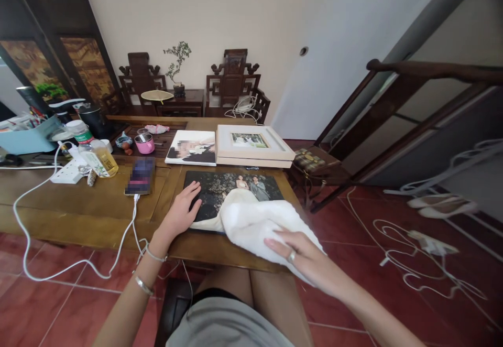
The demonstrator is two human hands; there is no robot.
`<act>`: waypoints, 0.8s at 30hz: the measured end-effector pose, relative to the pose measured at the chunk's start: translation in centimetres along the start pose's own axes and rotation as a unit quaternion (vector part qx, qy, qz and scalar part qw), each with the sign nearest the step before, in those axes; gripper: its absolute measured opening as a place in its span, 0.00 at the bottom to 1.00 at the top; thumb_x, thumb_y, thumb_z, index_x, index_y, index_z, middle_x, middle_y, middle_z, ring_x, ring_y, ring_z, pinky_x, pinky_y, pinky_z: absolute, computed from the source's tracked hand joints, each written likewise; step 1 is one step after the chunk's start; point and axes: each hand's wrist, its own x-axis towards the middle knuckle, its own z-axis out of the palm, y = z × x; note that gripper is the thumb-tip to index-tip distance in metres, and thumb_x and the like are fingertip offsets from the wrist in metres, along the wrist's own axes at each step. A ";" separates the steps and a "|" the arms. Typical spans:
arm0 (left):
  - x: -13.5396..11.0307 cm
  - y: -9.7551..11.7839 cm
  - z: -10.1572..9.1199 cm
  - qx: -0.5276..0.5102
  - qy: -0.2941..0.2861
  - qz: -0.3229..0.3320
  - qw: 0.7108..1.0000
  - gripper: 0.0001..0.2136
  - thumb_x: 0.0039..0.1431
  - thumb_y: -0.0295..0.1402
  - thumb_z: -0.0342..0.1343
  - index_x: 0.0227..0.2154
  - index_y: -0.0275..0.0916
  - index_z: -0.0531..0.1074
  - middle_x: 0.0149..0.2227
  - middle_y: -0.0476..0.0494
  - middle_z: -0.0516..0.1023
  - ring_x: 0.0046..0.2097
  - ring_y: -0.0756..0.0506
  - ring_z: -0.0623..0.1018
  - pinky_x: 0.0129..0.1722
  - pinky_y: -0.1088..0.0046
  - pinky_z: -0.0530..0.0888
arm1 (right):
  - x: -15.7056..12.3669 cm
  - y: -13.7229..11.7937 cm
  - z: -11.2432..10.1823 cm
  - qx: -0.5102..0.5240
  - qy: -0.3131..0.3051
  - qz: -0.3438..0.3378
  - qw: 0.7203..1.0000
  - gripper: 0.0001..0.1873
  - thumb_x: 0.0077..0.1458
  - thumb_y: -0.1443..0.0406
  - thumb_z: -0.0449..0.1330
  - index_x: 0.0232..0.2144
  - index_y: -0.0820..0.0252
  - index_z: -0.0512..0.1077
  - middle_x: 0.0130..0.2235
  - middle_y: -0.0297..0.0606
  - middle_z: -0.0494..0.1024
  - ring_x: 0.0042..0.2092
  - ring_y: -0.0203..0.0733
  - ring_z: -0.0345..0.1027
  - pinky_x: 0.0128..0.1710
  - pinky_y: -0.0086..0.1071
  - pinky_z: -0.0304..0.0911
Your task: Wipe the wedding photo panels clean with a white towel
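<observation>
A dark photo print [220, 187] showing a couple lies flat near the front edge of the wooden table [78, 205]. My left hand [183, 210] rests flat on its left side, fingers stretched out. A white cloth [251, 218] covers the print's lower right part. My right hand [294, 252] lies on the cloth with its fingers pressed onto it; a ring shows on one finger. Bracelets circle my left wrist.
Behind the print lie another photo panel [192, 148] and stacked white frames [253, 145]. To the left sit a phone [140, 176] on a white cable, a power strip [66, 171], a plastic bottle [98, 155] and a pink cup [144, 143]. Cables [412, 252] trail over the red tile floor on the right.
</observation>
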 end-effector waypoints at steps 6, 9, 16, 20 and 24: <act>0.0 0.0 0.0 -0.002 0.001 -0.003 1.000 0.18 0.62 0.33 0.45 0.53 0.34 0.66 0.59 0.35 0.64 0.62 0.41 0.61 0.61 0.56 0.60 | 5.0 0.4 -0.9 0.006 -0.034 -0.053 0.998 0.26 0.54 0.46 0.50 0.16 0.59 0.63 0.22 0.31 0.65 0.29 0.40 0.59 0.33 0.32 0.56; 0.0 0.1 -0.1 -0.002 -0.004 -0.005 1.000 0.19 0.62 0.34 0.45 0.54 0.33 0.66 0.59 0.34 0.64 0.62 0.41 0.61 0.61 0.56 0.59 | 9.5 0.8 -1.4 0.028 0.006 -0.068 0.997 0.26 0.52 0.45 0.51 0.18 0.59 0.64 0.23 0.31 0.65 0.28 0.38 0.56 0.31 0.30 0.53; 0.1 0.0 -0.2 -0.002 -0.009 -0.007 1.000 0.19 0.63 0.34 0.45 0.54 0.32 0.65 0.59 0.34 0.63 0.62 0.41 0.61 0.61 0.57 0.59 | 14.1 0.9 -1.0 0.040 0.053 -0.066 0.996 0.26 0.51 0.43 0.50 0.19 0.59 0.63 0.23 0.31 0.65 0.28 0.38 0.56 0.30 0.30 0.51; 0.0 -0.1 0.0 0.001 -0.008 -0.005 1.000 0.19 0.63 0.34 0.45 0.54 0.30 0.65 0.59 0.33 0.63 0.62 0.41 0.61 0.61 0.58 0.59 | 10.6 0.3 0.1 0.024 0.042 -0.069 0.996 0.27 0.52 0.44 0.50 0.17 0.58 0.60 0.23 0.31 0.64 0.29 0.40 0.59 0.33 0.31 0.53; -0.1 -0.1 0.1 0.005 -0.004 -0.003 1.000 0.19 0.63 0.33 0.45 0.54 0.32 0.65 0.60 0.34 0.63 0.62 0.41 0.61 0.61 0.57 0.60 | 4.8 -0.7 1.3 -0.001 -0.006 -0.064 0.998 0.27 0.53 0.45 0.49 0.15 0.57 0.62 0.25 0.35 0.70 0.36 0.49 0.67 0.42 0.37 0.57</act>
